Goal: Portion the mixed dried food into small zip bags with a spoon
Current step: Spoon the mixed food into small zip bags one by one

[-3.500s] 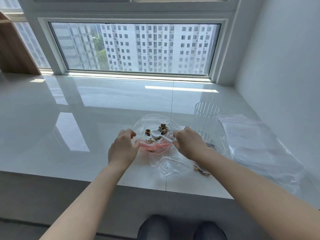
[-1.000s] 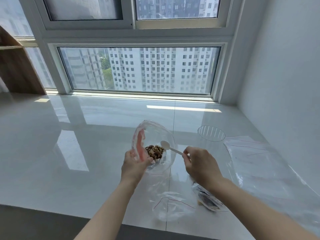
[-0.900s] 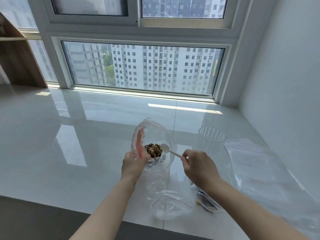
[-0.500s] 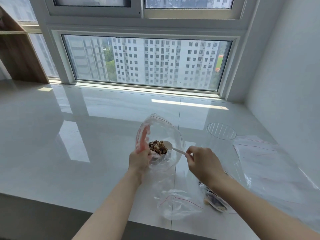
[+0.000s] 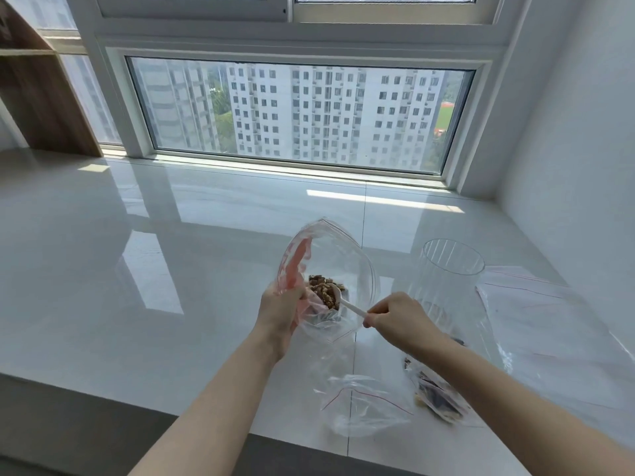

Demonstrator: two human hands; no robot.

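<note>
My left hand [image 5: 280, 312] grips the near edge of a clear zip bag [image 5: 347, 262] and holds it up with its mouth gaping toward me. A clump of brown dried food [image 5: 323, 291] lies at the bag's bottom. My right hand [image 5: 398, 317] pinches the handle of a small white spoon [image 5: 348, 304]. Its bowl is inside the bag, against the food. An empty small zip bag [image 5: 364, 403] lies crumpled on the counter near the front edge. A small bag with dark dried food [image 5: 434, 396] lies to its right, partly hidden by my right forearm.
A tall clear ribbed plastic cup [image 5: 450, 280] stands just right of my right hand. Large flat zip bags [image 5: 549, 324] lie at the far right by the wall. The glossy white counter [image 5: 137, 255] ends close to me; a window runs along the back.
The bag has been lifted off the counter and tipped open toward me, gathering the food at its bottom. The spoon's bowl has moved from outside the mouth into the bag against the food.
</note>
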